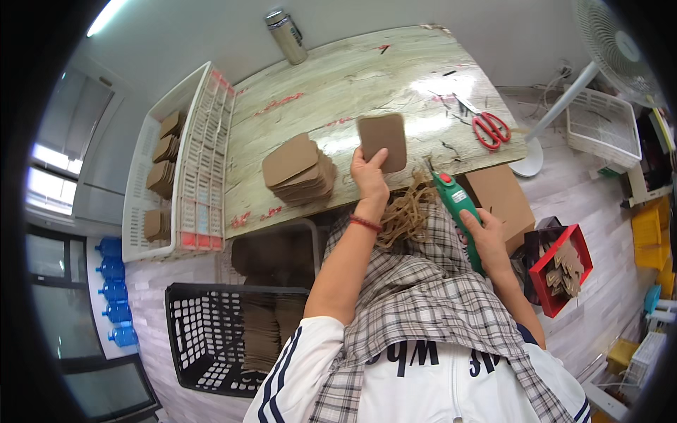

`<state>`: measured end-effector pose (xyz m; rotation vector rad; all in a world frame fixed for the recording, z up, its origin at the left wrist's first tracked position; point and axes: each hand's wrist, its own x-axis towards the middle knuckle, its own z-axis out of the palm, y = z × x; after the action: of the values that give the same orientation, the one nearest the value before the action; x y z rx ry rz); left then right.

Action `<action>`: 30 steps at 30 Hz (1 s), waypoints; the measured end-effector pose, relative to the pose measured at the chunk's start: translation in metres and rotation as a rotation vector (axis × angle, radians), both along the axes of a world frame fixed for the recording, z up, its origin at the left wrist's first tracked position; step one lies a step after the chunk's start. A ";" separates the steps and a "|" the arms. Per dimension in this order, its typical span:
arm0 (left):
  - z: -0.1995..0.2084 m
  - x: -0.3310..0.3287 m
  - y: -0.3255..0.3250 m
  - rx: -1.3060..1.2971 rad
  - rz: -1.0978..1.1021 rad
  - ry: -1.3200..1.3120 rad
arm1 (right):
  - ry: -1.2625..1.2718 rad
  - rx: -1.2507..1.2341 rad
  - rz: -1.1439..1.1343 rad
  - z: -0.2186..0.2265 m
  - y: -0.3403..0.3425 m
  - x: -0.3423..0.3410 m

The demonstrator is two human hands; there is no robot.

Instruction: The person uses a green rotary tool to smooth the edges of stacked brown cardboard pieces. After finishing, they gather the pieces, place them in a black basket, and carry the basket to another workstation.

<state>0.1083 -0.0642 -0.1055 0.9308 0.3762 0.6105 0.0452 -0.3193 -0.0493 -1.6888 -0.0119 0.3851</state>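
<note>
My left hand [369, 178] is closed on a flat brown rounded-corner piece [383, 135], holding it up over the table's near edge with the thumb across its face. Wrapped in my right hand [488, 238] is a green handheld electric tool [450, 192] with a red button and a thin dark tip. The tip points up toward the table edge, apart from the brown piece. Tangled tan strips [407, 220] lie on my plaid apron between the two hands. Left of the held piece stands a stack of similar brown pieces [302, 173] on the table.
Red-handled scissors [490, 130] and a steel flask [286, 37] are on the worn table [331, 84]. A white crate [204, 176] of brown stacks stands left, a black crate [204, 296] below. At right are a red box [587, 247] of offcuts, a cardboard box [502, 194] and a fan [624, 46].
</note>
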 end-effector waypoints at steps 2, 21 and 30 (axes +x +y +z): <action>0.016 -0.004 -0.005 -0.328 -0.077 -0.080 | -0.006 0.021 0.000 0.002 0.003 0.000; 0.020 -0.015 -0.038 -0.538 -0.254 -0.176 | -0.036 0.044 0.003 0.025 0.009 0.000; 0.007 -0.024 -0.059 -0.501 -0.360 -0.090 | -0.045 0.041 -0.010 0.028 0.006 0.011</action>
<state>0.0839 -0.1232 -0.0984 0.4696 0.2542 0.2073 0.0562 -0.3134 -0.0214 -1.6559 -0.0447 0.3369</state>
